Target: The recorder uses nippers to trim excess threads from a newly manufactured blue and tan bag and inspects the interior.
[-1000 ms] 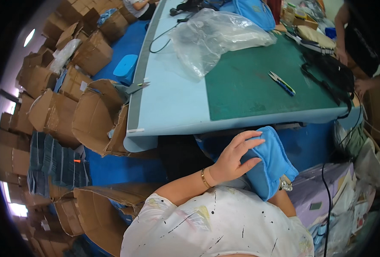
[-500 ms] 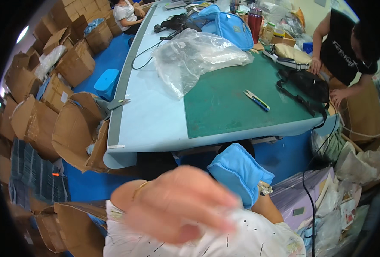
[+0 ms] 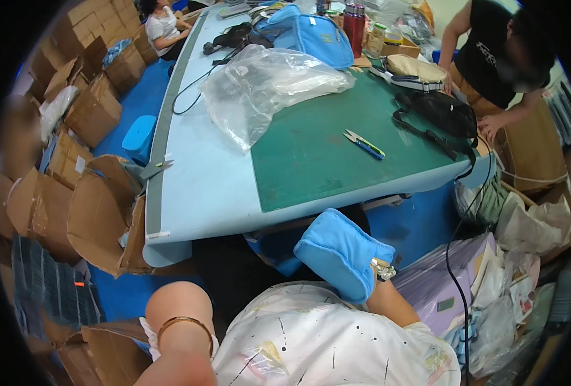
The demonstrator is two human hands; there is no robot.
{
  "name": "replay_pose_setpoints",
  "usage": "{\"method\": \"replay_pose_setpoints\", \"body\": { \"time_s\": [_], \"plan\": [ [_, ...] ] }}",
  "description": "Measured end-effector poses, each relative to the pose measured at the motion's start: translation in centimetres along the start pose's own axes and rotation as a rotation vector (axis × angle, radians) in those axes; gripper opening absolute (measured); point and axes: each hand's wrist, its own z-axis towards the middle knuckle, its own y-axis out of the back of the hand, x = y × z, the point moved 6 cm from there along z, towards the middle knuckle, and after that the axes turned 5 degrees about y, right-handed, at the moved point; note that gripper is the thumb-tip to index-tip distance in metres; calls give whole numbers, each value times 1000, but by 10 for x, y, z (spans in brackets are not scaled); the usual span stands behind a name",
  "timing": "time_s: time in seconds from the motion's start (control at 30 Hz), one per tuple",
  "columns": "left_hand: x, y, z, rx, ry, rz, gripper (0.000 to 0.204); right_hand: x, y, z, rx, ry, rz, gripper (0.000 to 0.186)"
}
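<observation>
One long table (image 3: 192, 170) with a pale blue cover reaches away from the person, its near edge in front of the lap. At its left, an open cardboard box (image 3: 102, 206) sits on the blue floor. A green mat (image 3: 311, 170) covers much of the near right of the tabletop, and a crumpled clear plastic bag (image 3: 260, 90) overlaps its left edge. Beyond the plastic stands a blue bag (image 3: 324, 42). At the mat's right lies a black bag (image 3: 443, 116), with a co-worker's hand (image 3: 490, 127) beside it.

Smaller is the soft, light-blue pouch (image 3: 337, 254), held off the table between its near edge and the person's white shirt (image 3: 324, 334). The right forearm (image 3: 391, 302) runs up to its lower right side; the pouch hides the right hand, so its grip cannot be told. The left hand (image 3: 181, 373), blurred and cut by the lower edge, is well apart from the pouch; whether its fingers are curled or loose cannot be told. Smallest are the thread snips (image 3: 364, 145) on the mat and a thin bracelet (image 3: 186, 320) at the left wrist.
</observation>
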Motion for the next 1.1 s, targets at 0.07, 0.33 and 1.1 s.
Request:
{"method": "replay_pose_setpoints", "body": {
  "time_s": [0.07,0.33,1.1],
  "plan": [
    [-6,1,-25,46,-59,-163,36,14,28,20,-62,36,95,31],
    [76,-9,-235,1085,1126,323,44,-5,-16,15,-80,-335,1270,24],
    [52,14,-307,973,1385,313,45,-70,-116,-51,-61,-731,1518,39]
  ]
}}
